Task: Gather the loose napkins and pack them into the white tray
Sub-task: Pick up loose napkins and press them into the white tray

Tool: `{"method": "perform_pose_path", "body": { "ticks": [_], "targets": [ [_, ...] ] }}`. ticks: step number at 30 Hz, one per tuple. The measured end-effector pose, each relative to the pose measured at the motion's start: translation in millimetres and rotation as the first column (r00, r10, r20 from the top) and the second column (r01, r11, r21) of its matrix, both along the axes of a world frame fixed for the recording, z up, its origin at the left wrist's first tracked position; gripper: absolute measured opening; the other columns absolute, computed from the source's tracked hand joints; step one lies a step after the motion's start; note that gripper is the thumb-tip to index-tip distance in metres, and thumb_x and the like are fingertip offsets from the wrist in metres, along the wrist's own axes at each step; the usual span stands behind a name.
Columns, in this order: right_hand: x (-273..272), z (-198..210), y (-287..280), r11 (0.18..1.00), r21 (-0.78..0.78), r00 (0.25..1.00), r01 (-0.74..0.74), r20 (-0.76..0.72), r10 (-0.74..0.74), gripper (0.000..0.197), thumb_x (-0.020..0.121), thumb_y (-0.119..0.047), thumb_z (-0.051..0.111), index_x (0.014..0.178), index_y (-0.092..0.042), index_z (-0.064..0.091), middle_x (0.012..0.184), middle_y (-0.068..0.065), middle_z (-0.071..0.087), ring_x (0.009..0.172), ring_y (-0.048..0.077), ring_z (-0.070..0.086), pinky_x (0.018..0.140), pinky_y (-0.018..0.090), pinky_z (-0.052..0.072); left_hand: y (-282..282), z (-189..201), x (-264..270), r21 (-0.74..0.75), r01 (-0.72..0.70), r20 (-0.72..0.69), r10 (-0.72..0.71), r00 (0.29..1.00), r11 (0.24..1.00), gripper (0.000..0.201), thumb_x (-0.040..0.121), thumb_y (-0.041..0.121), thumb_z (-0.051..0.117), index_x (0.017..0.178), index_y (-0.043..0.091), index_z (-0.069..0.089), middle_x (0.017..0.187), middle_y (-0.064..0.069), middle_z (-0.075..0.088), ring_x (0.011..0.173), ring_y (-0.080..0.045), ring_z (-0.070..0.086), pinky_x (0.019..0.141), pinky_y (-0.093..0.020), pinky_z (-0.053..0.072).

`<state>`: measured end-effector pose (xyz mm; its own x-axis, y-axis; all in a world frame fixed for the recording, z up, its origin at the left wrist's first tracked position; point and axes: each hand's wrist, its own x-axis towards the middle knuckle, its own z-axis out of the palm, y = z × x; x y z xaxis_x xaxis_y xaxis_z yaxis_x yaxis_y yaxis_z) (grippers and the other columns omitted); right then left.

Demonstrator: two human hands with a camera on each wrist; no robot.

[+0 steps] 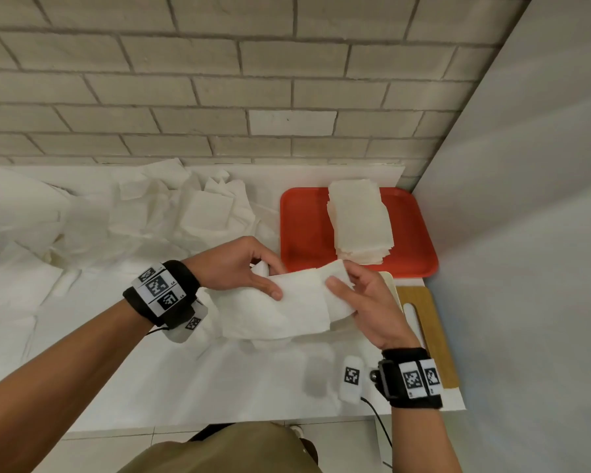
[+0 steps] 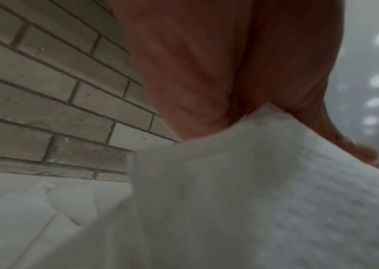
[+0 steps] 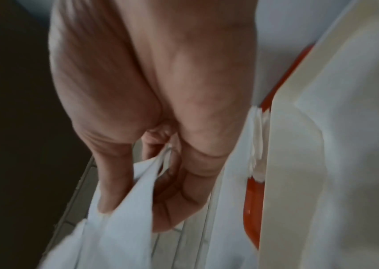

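Observation:
In the head view both hands hold one white napkin [image 1: 280,312] just above the table's middle. My left hand [image 1: 270,279] pinches its left part between thumb and fingers. My right hand [image 1: 342,278] grips its folded right end; the right wrist view shows the napkin [image 3: 124,227] caught between thumb and fingers. In the left wrist view the napkin [image 2: 276,182] fills the frame under the palm. A cream-white tray rim [image 1: 391,285] shows behind my right hand, mostly hidden. Several loose napkins [image 1: 157,213] lie crumpled at the back left.
A red tray [image 1: 304,233] at the back right carries a neat stack of napkins [image 1: 359,223]. A wooden board [image 1: 434,329] lies along the right table edge. A brick wall stands behind and a plain wall closes the right side.

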<state>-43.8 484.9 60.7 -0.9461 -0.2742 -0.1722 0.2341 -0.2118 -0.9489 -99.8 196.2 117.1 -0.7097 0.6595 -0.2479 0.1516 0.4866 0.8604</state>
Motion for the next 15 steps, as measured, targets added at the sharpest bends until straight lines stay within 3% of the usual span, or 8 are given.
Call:
{"method": "perform_pose_path", "body": {
  "ticks": [2, 3, 4, 6, 8, 10, 12, 15],
  "targets": [
    [5, -1, 14, 0.986, 0.087, 0.99, 0.141, 0.003, -0.142, 0.022, 0.104, -0.012, 0.07, 0.126, -0.007, 0.073, 0.124, 0.014, 0.078, 0.118, 0.03, 0.073, 0.101, 0.04, 0.059, -4, -2, -3, -0.063, -0.024, -0.019, 0.023, 1.0, 0.998, 0.011, 0.085, 0.034, 0.09, 0.089, 0.025, 0.083, 0.091, 0.01, 0.08, 0.086, -0.016, 0.073, 0.083, -0.031, 0.054],
    [5, -3, 21, 0.944, 0.221, 0.969, 0.245, -0.035, -0.243, 0.016, 0.105, -0.016, 0.071, 0.119, -0.011, 0.075, 0.116, 0.008, 0.08, 0.111, 0.028, 0.074, 0.093, 0.034, 0.06, -7, -3, -4, -0.099, -0.033, -0.035, 0.029, 0.999, 0.995, 0.012, 0.085, 0.037, 0.09, 0.087, 0.028, 0.082, 0.089, 0.01, 0.079, 0.085, -0.02, 0.072, 0.083, -0.039, 0.055],
    [4, -10, 29, 0.852, 0.392, 0.937, 0.347, -0.117, -0.329, 0.008, 0.104, -0.02, 0.072, 0.111, -0.016, 0.075, 0.103, 0.001, 0.079, 0.102, 0.027, 0.074, 0.083, 0.029, 0.057, -8, -5, -5, -0.127, -0.04, -0.049, 0.034, 0.998, 0.991, 0.013, 0.084, 0.04, 0.089, 0.085, 0.03, 0.082, 0.088, 0.009, 0.079, 0.085, -0.025, 0.071, 0.084, -0.044, 0.054],
    [1, -28, 39, 0.56, 0.697, 0.892, 0.447, -0.302, -0.336, 0.009, 0.103, -0.026, 0.074, 0.101, -0.021, 0.067, 0.083, -0.007, 0.07, 0.083, 0.026, 0.067, 0.065, 0.023, 0.043, -11, -9, -5, -0.141, -0.055, -0.046, 0.049, 0.998, 0.988, 0.013, 0.084, 0.042, 0.089, 0.084, 0.031, 0.082, 0.087, 0.008, 0.079, 0.085, -0.03, 0.069, 0.084, -0.049, 0.054],
    [1, -49, 38, 0.367, 0.814, 0.89, 0.45, -0.377, -0.255, 0.011, 0.105, -0.024, 0.071, 0.107, -0.017, 0.064, 0.074, -0.004, 0.062, 0.071, 0.027, 0.064, 0.056, 0.027, 0.036, -8, -9, -6, -0.125, -0.057, -0.028, 0.054, 0.998, 0.991, 0.012, 0.085, 0.039, 0.089, 0.084, 0.029, 0.082, 0.088, 0.007, 0.079, 0.086, -0.029, 0.071, 0.083, -0.044, 0.056],
    [2, -69, 30, 0.269, 0.839, 0.874, 0.473, -0.406, -0.268, 0.016, 0.107, -0.021, 0.067, 0.118, -0.01, 0.063, 0.07, 0.001, 0.06, 0.064, 0.028, 0.065, 0.053, 0.03, 0.041, -2, -8, -5, -0.105, -0.048, -0.017, 0.047, 0.999, 0.993, 0.012, 0.086, 0.035, 0.089, 0.085, 0.026, 0.082, 0.089, 0.007, 0.079, 0.086, -0.025, 0.072, 0.079, -0.035, 0.057],
    [5, -81, 24, 0.214, 0.828, 0.843, 0.518, -0.451, -0.294, 0.02, 0.107, -0.017, 0.065, 0.124, -0.007, 0.061, 0.068, 0.002, 0.057, 0.055, 0.025, 0.06, 0.047, 0.028, 0.042, 5, -6, -5, -0.072, -0.038, -0.016, 0.037, 0.999, 0.997, 0.012, 0.086, 0.031, 0.089, 0.086, 0.021, 0.082, 0.089, 0.008, 0.079, 0.083, -0.018, 0.073, 0.076, -0.022, 0.054],
    [9, -77, 15, 0.23, 0.82, 0.835, 0.525, -0.444, -0.324, 0.021, 0.108, -0.015, 0.063, 0.125, -0.005, 0.056, 0.065, 0.003, 0.053, 0.049, 0.018, 0.053, 0.043, 0.024, 0.035, 11, -5, -5, -0.065, -0.029, -0.035, 0.027, 0.999, 0.997, 0.015, 0.087, 0.029, 0.089, 0.087, 0.016, 0.082, 0.086, 0.007, 0.079, 0.078, -0.006, 0.07, 0.075, -0.014, 0.049]
  ]
}}
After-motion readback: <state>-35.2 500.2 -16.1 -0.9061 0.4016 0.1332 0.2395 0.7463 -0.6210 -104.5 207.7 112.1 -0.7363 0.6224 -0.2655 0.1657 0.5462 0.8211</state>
